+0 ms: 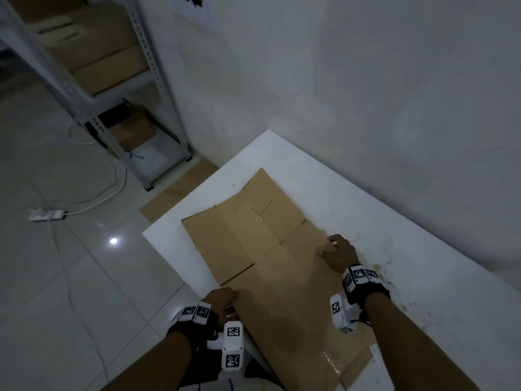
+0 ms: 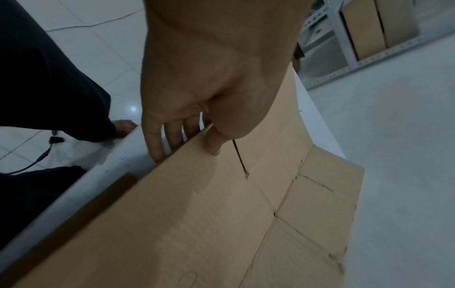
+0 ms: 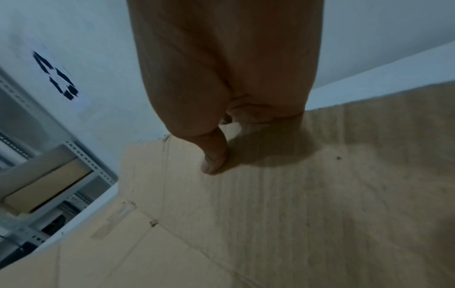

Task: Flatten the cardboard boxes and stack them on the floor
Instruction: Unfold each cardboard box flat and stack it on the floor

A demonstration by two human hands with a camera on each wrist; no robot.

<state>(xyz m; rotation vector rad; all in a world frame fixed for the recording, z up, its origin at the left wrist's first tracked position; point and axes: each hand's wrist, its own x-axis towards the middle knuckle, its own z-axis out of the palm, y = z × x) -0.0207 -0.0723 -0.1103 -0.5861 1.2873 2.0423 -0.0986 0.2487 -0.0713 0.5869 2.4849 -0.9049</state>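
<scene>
A smooth white surface is standing against a plain white wall, carrying a flattened brown cardboard box with creased flaps. The left hand is pinching the box's near edge, thumb on top, while the right hand is resting on it; its finger curl is unclear.

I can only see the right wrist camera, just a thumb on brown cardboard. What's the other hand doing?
Observer: The left hand pinches the near edge of the flattened box, thumb on top, fingers underneath.
Operator: Is any cardboard down on the floor yet?
Observer: Yes, a flat cardboard sheet lies on the floor, between the white table and the metal shelf.
</scene>
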